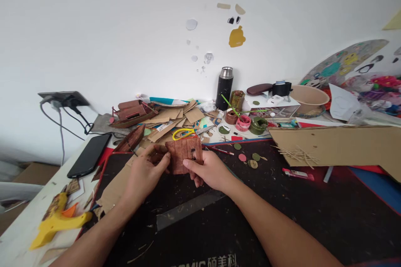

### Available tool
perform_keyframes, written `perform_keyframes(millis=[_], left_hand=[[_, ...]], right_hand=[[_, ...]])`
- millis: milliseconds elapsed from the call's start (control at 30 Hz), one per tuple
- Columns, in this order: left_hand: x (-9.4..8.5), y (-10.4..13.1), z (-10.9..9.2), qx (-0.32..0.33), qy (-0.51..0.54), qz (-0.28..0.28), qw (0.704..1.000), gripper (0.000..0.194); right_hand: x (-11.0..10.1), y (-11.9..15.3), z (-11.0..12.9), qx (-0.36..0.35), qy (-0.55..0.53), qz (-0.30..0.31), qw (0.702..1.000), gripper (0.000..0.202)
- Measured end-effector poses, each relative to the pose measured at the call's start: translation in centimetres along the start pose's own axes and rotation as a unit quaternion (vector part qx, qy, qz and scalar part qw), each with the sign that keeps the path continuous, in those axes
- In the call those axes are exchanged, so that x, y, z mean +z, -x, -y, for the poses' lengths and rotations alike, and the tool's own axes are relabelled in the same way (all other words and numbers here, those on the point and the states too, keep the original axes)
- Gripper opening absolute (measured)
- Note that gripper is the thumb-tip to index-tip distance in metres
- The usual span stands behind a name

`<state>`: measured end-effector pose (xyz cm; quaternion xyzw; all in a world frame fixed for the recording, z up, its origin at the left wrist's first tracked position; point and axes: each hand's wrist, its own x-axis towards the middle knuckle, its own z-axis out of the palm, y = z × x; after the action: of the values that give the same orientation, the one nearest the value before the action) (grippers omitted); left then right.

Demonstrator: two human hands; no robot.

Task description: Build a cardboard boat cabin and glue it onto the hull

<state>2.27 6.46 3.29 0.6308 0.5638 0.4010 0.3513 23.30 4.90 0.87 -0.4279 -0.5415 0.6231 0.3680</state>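
Card [178, 156], painted reddish brown, is standing nearly upright between my hands, in the middle of my view and above the black mat [282, 217]. My right hand [211, 170] is clamping its right side, the thumb lying flat across the front while the other fingers are curling behind and below. My left hand [144, 171] is pinching the left edge, thumb and fingertips closing together there. A small dark patch is showing on the front, just above my right thumb. Counting from the card, yellow-handled scissors [178, 134] are lying at twelve o'clock, and cardboard scraps [169, 114] are piling up at eleven. A brown model boat [134, 113] is resting at ten o'clock, a phone [89, 156] at nine, and a yellow glue gun [58, 223] at eight. A clear strip [191, 209] is stretching across the mat at six. Small discs [242, 157] are lying at three o'clock, near my right hand, a pink paint pot [243, 124] is sitting at two, and a dark flask [224, 89] is standing at one.
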Motion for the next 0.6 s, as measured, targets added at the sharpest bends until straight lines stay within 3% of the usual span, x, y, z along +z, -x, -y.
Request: perform_keyframes(millis=[267, 400, 600], left_hand=[[-0.29, -0.5, 0.79, 0.004, 0.019, -0.012, 1.0, 0.028], [-0.2, -0.45, 0.58, 0.022, 0.054, -0.011, 0.998, 0.035], [-0.37, -0.27, 0.52, 0.009, 0.076, 0.046, 0.996, 0.049]], right_hand=[[-0.18, 0.01, 0.03, 0.0, -0.005, -0.011, 1.0, 0.044], [-0.29, 0.01, 0.03, -0.009, -0.001, -0.021, 1.0, 0.046], [-0.46, 0.02, 0.34, -0.02, -0.029, -0.039, 0.999, 0.047]])
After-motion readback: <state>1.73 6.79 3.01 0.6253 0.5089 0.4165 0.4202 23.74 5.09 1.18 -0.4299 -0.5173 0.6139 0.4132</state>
